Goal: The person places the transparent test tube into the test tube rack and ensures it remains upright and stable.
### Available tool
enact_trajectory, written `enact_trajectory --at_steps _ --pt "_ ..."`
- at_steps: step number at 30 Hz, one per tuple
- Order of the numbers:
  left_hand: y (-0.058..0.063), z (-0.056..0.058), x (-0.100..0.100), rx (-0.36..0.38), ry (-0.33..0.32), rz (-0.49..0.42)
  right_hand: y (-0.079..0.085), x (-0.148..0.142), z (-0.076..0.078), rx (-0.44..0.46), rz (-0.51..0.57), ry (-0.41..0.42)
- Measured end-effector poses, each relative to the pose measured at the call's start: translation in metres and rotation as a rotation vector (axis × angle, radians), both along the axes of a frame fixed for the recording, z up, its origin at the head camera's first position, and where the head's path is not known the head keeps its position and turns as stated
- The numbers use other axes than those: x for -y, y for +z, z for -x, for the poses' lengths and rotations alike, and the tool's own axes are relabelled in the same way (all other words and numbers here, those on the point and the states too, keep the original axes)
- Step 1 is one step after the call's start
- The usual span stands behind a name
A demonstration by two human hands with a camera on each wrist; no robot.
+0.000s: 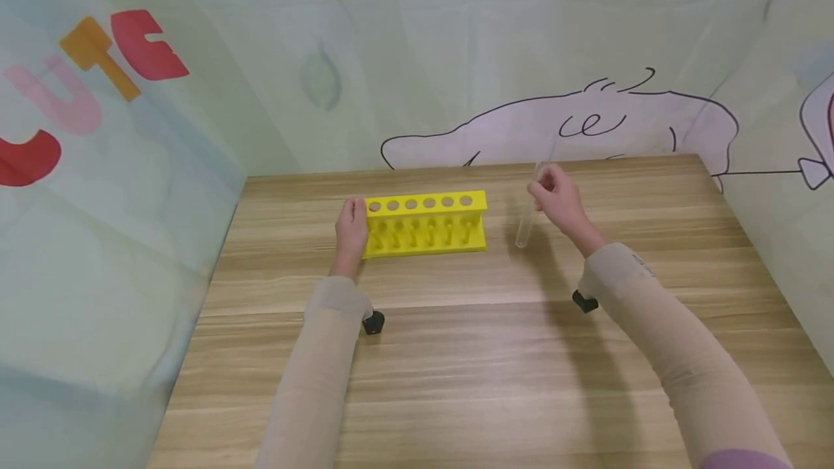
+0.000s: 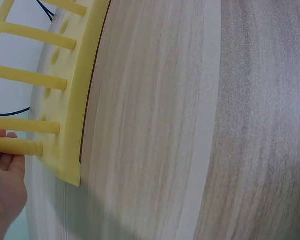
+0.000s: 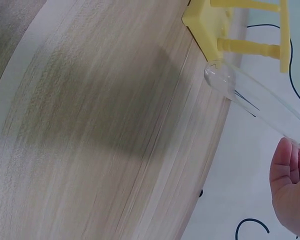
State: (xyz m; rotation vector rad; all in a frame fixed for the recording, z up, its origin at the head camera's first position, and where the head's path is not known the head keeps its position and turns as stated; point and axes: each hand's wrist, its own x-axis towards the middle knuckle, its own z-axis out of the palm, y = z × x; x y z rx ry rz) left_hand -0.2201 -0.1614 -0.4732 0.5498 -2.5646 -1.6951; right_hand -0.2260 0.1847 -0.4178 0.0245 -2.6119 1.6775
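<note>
A yellow test tube rack (image 1: 426, 252) stands on the table, with a row of round holes along its top bar and pegs on its base. No tubes stand in it. My left hand (image 1: 352, 229) grips its left end; in the left wrist view, the fingers (image 2: 12, 162) reach behind the end post (image 2: 17, 146). To the right of the rack, my right hand (image 1: 560, 200) pinches a clear glass test tube (image 1: 524, 229) near its upper end. The tube's rounded bottom (image 3: 219, 76) points down, apart from the rack in the head view.
The wood-grain table (image 1: 456, 382) ends at the back against a pale curtain (image 1: 456, 56) with line drawings. Coloured letters (image 1: 100, 56) show on the left curtain. Black wrist mounts (image 1: 373, 322) hang under both sleeves.
</note>
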Motion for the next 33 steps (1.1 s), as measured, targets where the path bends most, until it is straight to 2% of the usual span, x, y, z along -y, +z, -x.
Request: enact_trajectory --at_steps 8,19,33 --pt "0.0 -0.001 -0.001 -0.007 0.006 -0.004 0.002 -0.001 0.0 -0.05 0.023 0.009" --pt "0.001 -0.001 -0.001 0.005 0.018 -0.021 0.006 0.0 0.002 -0.035 -0.028 -0.018" --pt "0.0 -0.001 0.0 -0.003 0.007 -0.008 0.013 0.005 0.004 -0.087 -0.112 0.019"
